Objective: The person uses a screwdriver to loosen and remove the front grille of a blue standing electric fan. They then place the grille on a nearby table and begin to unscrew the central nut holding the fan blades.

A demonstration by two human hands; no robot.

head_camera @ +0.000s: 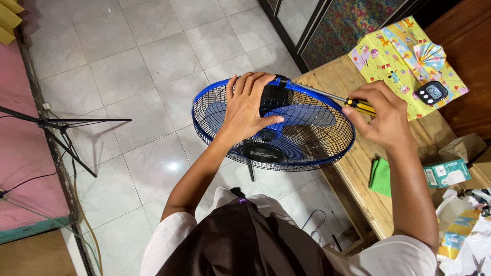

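Note:
A blue fan head [307, 140] with a black wire cage and blue blades lies tilted in front of me, partly over the edge of a wooden table [358, 168]. My left hand [247, 105] is spread flat over the back of the cage, next to the black motor housing [275, 97]. My right hand [381, 118] grips a screwdriver [353, 102] with a yellow and black handle. Its metal shaft points left, and its tip meets the blue rim at the top of the fan.
On the table lie yellow patterned gift paper [401, 56], a small black digital timer [431, 93], a green cloth [381, 176], small cardboard boxes [450, 171] and plastic bags. A black tripod [61, 133] stands on the white tiled floor beside a pink mattress [20, 138].

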